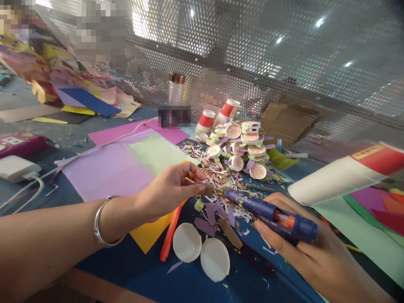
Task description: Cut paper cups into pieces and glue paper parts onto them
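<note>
My left hand (176, 185) is closed in a pinch on a small brown paper strip (207, 190), with a bit of purple beside the fingertips. My right hand (293, 240) is wrapped round a dark blue glue gun (259, 206) with orange showing inside. Its tip points left, close to the strip; whether they touch, I cannot tell. Below the hands lie two white paper discs (187, 243), an orange pen (170, 233) and purple paper pieces (205, 226). Beyond them stands a heap of round paper pieces (236, 147) with purple and green tabs, among paper shreds (217, 170).
Red-and-white paper cups (205, 122) stand behind the heap, near a clear bottle (176, 90). Purple paper (104, 168) lies left, crossed by a white cable (110, 141). A stack of cups (341, 176) lies right. Cardboard (284, 120) leans on a perforated metal screen (252, 42).
</note>
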Motion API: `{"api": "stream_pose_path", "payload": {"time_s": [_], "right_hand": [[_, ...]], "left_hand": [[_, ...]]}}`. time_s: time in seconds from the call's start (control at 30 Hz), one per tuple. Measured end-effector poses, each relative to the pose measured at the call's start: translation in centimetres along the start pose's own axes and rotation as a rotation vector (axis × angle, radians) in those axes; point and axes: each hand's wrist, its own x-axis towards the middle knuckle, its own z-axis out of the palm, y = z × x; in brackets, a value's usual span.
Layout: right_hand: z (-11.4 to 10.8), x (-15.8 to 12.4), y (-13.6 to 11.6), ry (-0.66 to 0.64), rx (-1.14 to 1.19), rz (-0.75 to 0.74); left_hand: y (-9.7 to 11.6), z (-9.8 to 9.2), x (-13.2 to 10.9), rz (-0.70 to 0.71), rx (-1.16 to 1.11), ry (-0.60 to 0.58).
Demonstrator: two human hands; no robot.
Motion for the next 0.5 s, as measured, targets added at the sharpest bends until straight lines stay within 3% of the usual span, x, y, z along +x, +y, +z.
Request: {"api": "stream_pose_path", "payload": {"time_s": [0.5], "right_hand": [[0.3,-0.27,0.1,-0.056,0.042,0.025]], "left_hand": [[0.01,0.19,-0.11,0.117,0.099,-0.064]]}}
